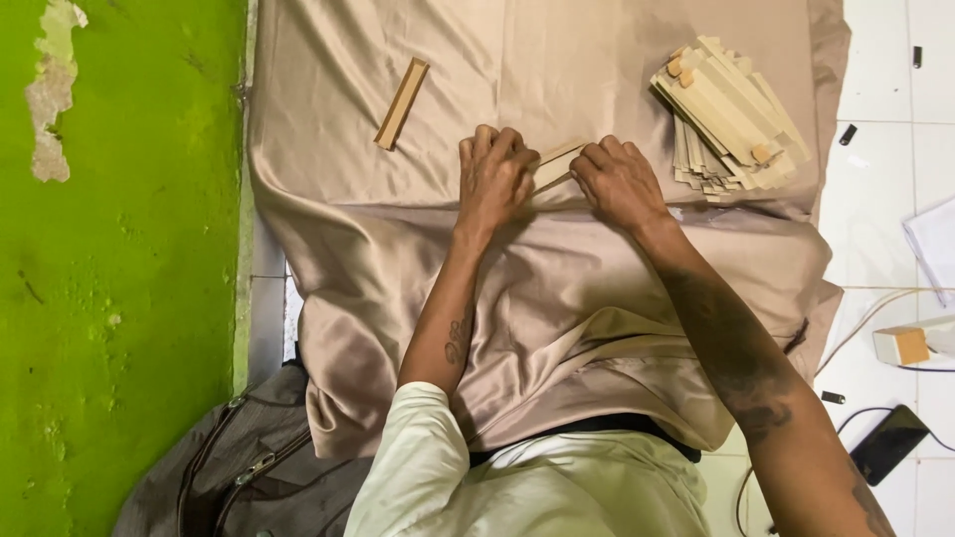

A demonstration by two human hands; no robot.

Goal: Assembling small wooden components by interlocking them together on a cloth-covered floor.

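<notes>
You have two hands, the left hand (494,176) and the right hand (618,181), on one flat wooden strip (555,164), one folded strip (402,102) near the cloth's (557,60) far left corner, one stack of strips (729,117), too many to count, at its far right edge.

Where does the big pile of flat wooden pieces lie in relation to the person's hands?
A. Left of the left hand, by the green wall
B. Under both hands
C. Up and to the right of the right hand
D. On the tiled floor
C: the pile of wooden pieces sits on the beige cloth beyond and right of the right hand.
</notes>
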